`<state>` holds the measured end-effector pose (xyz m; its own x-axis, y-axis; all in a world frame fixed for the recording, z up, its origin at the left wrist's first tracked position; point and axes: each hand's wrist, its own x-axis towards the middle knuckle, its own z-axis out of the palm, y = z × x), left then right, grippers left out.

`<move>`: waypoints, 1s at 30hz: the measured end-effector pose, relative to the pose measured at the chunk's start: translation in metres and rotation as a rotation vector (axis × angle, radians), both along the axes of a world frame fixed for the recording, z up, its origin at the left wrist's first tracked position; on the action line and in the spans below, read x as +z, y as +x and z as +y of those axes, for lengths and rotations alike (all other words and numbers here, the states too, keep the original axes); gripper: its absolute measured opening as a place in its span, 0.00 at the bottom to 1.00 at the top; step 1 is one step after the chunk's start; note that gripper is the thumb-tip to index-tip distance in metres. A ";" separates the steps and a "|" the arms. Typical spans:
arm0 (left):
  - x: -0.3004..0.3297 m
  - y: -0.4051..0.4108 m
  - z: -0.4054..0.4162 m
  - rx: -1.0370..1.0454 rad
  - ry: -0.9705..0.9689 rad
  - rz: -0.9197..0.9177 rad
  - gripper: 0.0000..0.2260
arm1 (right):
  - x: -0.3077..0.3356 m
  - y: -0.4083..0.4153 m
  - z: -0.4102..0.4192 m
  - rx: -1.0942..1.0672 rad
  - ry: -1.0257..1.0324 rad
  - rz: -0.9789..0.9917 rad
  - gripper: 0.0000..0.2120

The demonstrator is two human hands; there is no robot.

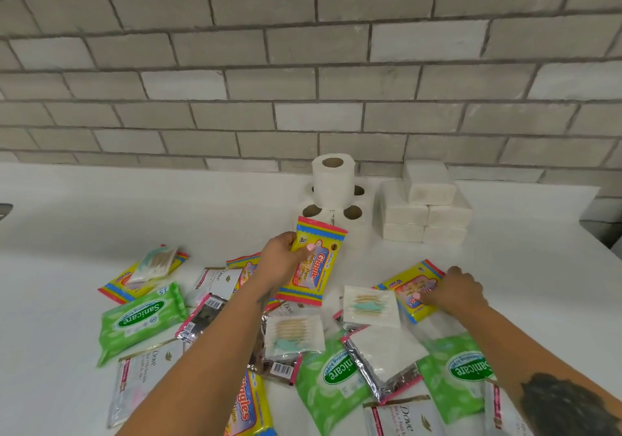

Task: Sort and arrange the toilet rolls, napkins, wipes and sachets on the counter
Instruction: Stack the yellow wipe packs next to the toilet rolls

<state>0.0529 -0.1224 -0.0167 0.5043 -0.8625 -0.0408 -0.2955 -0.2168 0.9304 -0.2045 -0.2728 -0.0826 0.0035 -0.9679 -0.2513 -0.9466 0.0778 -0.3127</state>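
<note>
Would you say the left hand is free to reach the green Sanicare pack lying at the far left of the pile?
Probably not yet: the left hand is holding a yellow Giggles wipes pack. The Sanicare pack itself lies uncovered.

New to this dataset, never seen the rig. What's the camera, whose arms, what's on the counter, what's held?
There is no robot. One wide-angle camera on a person's head looks down at their bare arms.

The left hand holds up a yellow Giggles wipes pack. The right hand grips a second Giggles pack that lies on the white counter.

By the brick wall, toilet rolls and napkin packs are already stacked. Nearer lie unsorted green Sanicare wipes, Dove sachets and cotton bud packets.
</note>
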 end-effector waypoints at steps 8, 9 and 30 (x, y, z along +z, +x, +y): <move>0.001 -0.001 0.016 0.089 -0.083 0.067 0.07 | -0.001 -0.011 -0.013 -0.147 0.099 -0.166 0.39; 0.000 0.001 0.018 0.097 -0.100 0.068 0.07 | -0.002 -0.013 -0.016 -0.157 0.095 -0.241 0.34; 0.001 0.167 -0.032 0.191 0.029 0.156 0.09 | 0.116 0.025 0.032 -0.154 -0.301 -1.239 0.17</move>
<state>0.2201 -0.1546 -0.0155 0.6439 -0.7493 -0.1547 -0.0993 -0.2824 0.9541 -0.1800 -0.2409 0.0334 -0.0393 -0.9970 0.0670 0.0002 -0.0671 -0.9977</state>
